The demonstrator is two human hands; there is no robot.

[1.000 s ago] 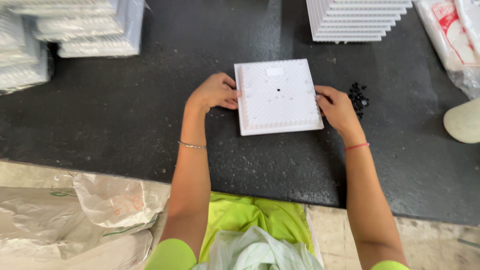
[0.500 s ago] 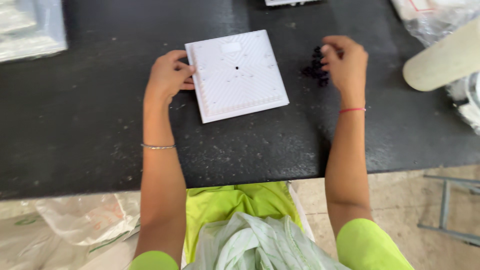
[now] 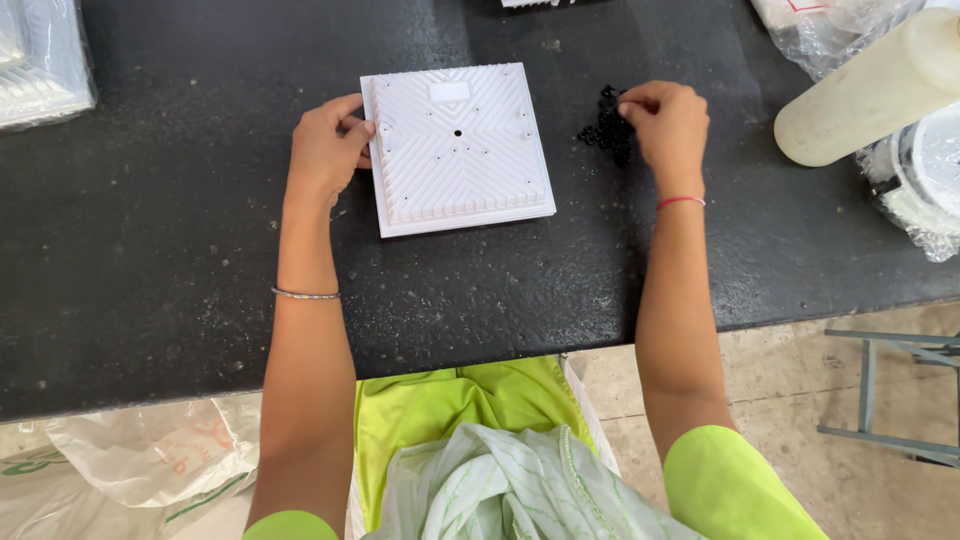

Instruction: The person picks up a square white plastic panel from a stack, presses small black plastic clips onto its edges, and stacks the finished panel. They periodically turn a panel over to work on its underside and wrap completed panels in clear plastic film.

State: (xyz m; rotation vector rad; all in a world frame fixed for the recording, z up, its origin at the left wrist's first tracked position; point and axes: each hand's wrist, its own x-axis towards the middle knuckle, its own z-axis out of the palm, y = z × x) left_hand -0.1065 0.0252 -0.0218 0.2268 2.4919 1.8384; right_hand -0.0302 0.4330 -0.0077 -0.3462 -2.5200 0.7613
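Note:
A white square plastic panel (image 3: 456, 148) with diagonal ribs and a small centre hole lies flat on the black table (image 3: 150, 230). My left hand (image 3: 328, 148) rests against the panel's left edge, thumb and fingers touching it. My right hand (image 3: 665, 122) is to the right of the panel, its fingertips pinched over a small heap of black pieces (image 3: 603, 128). Whether a piece is between the fingers I cannot tell.
A cream plastic bottle (image 3: 865, 90) lies at the right, beside clear plastic bags (image 3: 915, 180). A stack of bagged white panels (image 3: 40, 70) sits at the far left. Plastic sacks (image 3: 130, 455) lie on the floor below the table edge; a metal frame (image 3: 900, 400) stands at right.
My right hand left the panel's right edge and moved to the heap of black pieces. My left hand stayed at the panel's left edge. The view shifted right and closer.

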